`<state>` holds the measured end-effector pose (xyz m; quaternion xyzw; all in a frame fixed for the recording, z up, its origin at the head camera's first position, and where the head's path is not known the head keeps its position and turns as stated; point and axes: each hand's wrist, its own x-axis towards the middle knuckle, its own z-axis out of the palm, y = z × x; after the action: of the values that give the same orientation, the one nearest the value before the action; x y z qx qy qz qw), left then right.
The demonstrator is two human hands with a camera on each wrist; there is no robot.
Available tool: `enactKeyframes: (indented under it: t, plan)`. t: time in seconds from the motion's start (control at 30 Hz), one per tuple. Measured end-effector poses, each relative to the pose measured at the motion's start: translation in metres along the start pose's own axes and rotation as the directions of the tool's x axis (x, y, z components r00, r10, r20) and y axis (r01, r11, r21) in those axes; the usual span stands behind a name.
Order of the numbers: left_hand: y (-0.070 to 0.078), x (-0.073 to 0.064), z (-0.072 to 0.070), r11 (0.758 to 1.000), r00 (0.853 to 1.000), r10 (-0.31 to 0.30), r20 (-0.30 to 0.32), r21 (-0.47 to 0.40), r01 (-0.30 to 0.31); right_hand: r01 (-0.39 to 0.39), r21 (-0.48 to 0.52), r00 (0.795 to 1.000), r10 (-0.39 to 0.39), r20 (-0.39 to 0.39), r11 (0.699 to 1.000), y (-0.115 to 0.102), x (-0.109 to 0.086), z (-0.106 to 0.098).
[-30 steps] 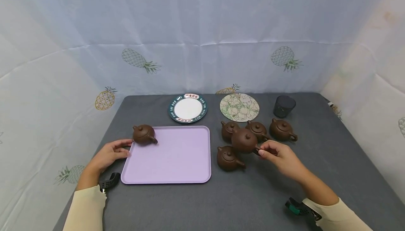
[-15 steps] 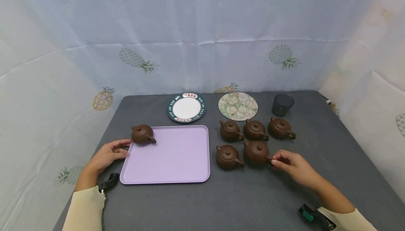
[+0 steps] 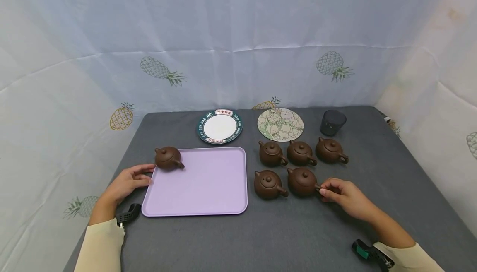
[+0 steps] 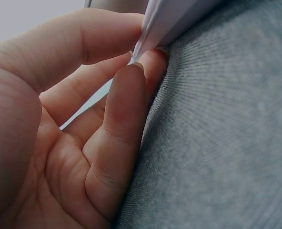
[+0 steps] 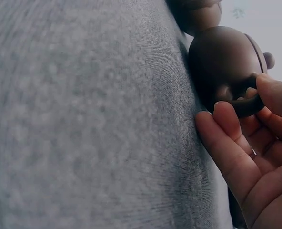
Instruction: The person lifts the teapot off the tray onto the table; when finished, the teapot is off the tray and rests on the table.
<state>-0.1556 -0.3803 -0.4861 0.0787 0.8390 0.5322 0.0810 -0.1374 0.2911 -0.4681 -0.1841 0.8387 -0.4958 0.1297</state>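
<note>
In the head view, a brown teapot (image 3: 302, 181) sits at the right end of the front row, and my right hand (image 3: 344, 197) pinches its handle. The right wrist view shows thumb and fingers around that handle, with the teapot body (image 5: 226, 62) on the cloth. My left hand (image 3: 130, 183) grips the left edge of a lilac tray (image 3: 197, 210); in the left wrist view its fingers (image 4: 124, 105) close on the tray rim (image 4: 153, 24). A second teapot (image 3: 168, 159) stands at the tray's back left corner, just beyond the left fingertips.
Left of the held teapot is another teapot (image 3: 268, 185). Behind them stand three more: one teapot (image 3: 271, 155), a middle teapot (image 3: 299, 154) and a right teapot (image 3: 329, 150). Farther back are a green-rimmed plate (image 3: 220, 140), a patterned round mat (image 3: 281, 126) and a dark cup (image 3: 333, 123).
My right hand has carried its teapot rightward and down, from over the other teapots to the cloth in the front row. The left hand stays at the tray edge.
</note>
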Motion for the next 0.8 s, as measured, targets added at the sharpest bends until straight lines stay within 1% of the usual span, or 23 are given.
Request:
enactKeyframes:
  t: [0.23, 0.43, 0.6, 0.67, 0.8]
  plan:
    - [0.001, 0.001, 0.001, 1.0, 1.0, 0.008, -0.005, -0.004, -0.008, -0.031, 0.001, 1.0, 0.031, 0.003, 1.0, 0.002, 0.0, 0.0]
    - [0.0, -0.002, 0.003, 1.0, 1.0, 0.009, -0.004, -0.025, -0.009, -0.064, -0.012, 0.998, 0.064, 0.009, 0.998, 0.001, 0.002, -0.001]
    - [-0.001, -0.003, 0.002, 1.0, 1.0, 0.005, -0.004, -0.012, -0.005, -0.039, -0.02, 0.998, 0.04, 0.055, 0.999, -0.004, 0.002, -0.006]
    - [-0.001, -0.002, 0.002, 1.0, 1.0, 0.002, -0.005, -0.004, -0.002, -0.028, -0.041, 0.998, 0.03, 0.058, 0.999, -0.007, 0.003, -0.01]
    - [0.001, -0.002, 0.001, 1.0, 1.0, -0.008, -0.008, 0.008, 0.008, -0.026, -0.11, 1.0, 0.026, 0.002, 0.994, -0.018, 0.008, -0.018]
